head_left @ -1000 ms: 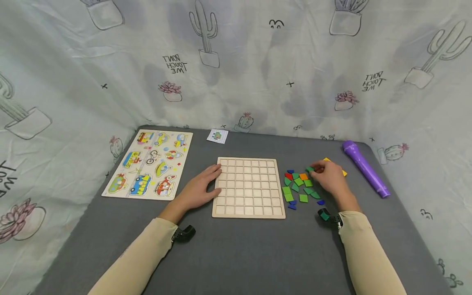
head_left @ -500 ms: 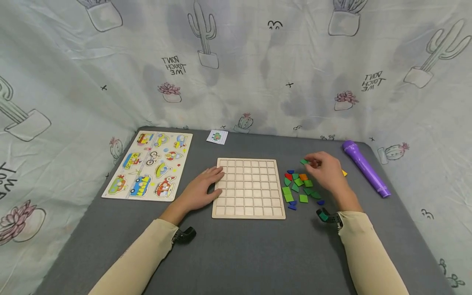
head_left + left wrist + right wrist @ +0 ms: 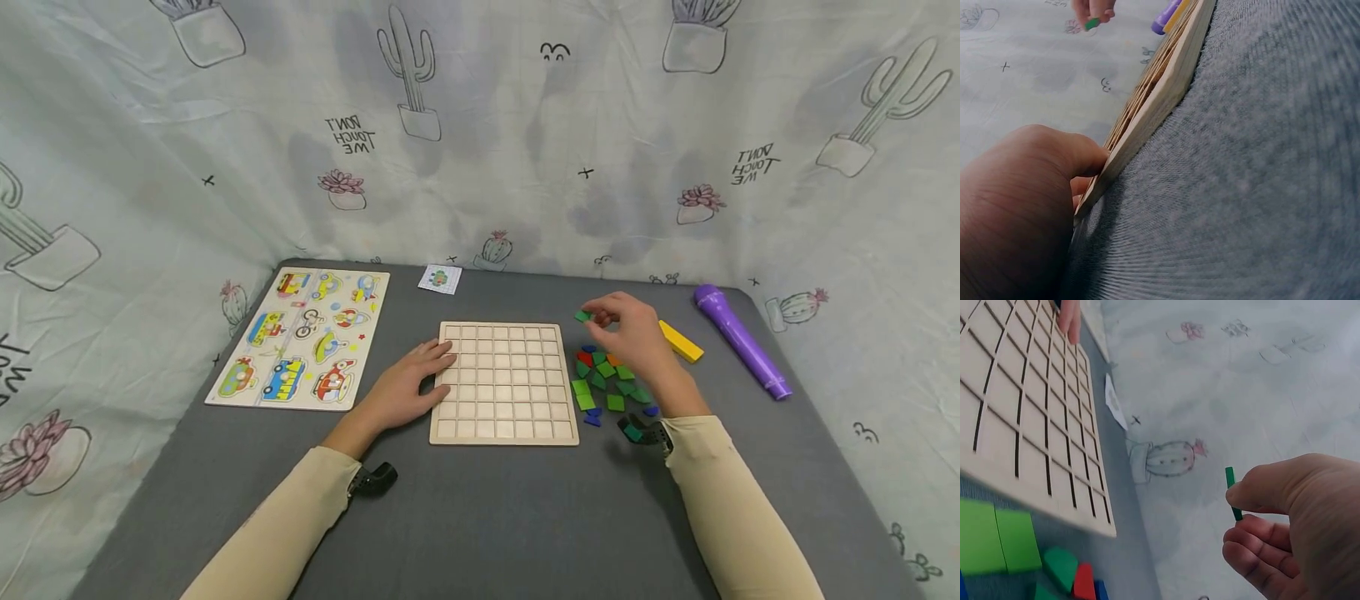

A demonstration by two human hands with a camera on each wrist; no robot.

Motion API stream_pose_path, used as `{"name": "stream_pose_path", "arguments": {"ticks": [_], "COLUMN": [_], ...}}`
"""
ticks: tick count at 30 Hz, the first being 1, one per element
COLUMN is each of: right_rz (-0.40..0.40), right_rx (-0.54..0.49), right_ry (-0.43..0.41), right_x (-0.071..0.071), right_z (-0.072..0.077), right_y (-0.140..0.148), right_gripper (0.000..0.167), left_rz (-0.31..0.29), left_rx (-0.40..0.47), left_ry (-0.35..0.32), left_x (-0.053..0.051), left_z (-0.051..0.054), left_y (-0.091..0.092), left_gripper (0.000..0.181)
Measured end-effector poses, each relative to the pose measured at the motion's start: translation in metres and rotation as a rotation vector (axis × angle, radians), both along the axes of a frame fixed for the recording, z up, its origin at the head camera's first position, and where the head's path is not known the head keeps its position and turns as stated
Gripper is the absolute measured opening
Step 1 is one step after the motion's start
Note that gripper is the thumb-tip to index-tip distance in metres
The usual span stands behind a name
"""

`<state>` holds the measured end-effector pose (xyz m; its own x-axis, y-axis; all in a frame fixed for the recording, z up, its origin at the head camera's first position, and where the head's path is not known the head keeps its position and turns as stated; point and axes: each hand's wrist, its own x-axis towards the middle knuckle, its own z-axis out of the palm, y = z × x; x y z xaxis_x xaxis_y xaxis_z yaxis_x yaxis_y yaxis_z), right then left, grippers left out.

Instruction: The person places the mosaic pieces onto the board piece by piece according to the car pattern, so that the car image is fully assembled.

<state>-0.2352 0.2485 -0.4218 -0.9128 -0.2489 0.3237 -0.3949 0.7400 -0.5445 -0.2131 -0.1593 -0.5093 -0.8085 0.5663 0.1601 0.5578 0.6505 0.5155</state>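
Observation:
A wooden grid board (image 3: 504, 383) lies in the middle of the grey table, its square cells bare. The left hand (image 3: 408, 385) rests on the board's left edge with its fingers spread; the left wrist view shows the thumb against the rim. The right hand (image 3: 630, 337) is raised beyond the board's upper right corner and pinches a small green piece (image 3: 582, 317) between thumb and fingers. In the right wrist view that green piece (image 3: 1234, 492) stands thin and edge-on. Below the right hand lie several loose pieces, among them a light green square (image 3: 616, 403).
A picture puzzle board (image 3: 300, 337) lies at the left. Behind the grid board is a small printed card (image 3: 439, 279). A yellow block (image 3: 681, 342) and a purple microphone (image 3: 741, 342) lie to the right. A patterned curtain (image 3: 480, 125) hangs behind the table.
The right hand has moved left with the green piece lifted off the table, uncovering the yellow block. The left hand has stayed on the board's edge.

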Motion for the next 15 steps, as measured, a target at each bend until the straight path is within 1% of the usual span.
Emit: {"name": "stream_pose_path", "arguments": {"ticks": [7,11,15], "right_rz": [0.069,0.112,0.152], "right_rx": [-0.003,0.005,0.015], "right_ry": [-0.009,-0.016,-0.041], "right_x": [0.001,0.001,-0.001], "right_z": [0.001,-0.001,-0.003], "right_y": [-0.024,-0.038,-0.052], "right_gripper": [0.023,0.024,0.024], "left_rz": [-0.006,-0.004,-0.002], "left_rx": [-0.001,-0.012,-0.013], "left_ry": [0.005,0.013,0.014], "left_x": [0.002,0.001,0.000], "left_z": [0.001,0.000,-0.002], "left_y": [0.000,-0.001,-0.001], "left_gripper": [0.061,0.061,0.061]}}
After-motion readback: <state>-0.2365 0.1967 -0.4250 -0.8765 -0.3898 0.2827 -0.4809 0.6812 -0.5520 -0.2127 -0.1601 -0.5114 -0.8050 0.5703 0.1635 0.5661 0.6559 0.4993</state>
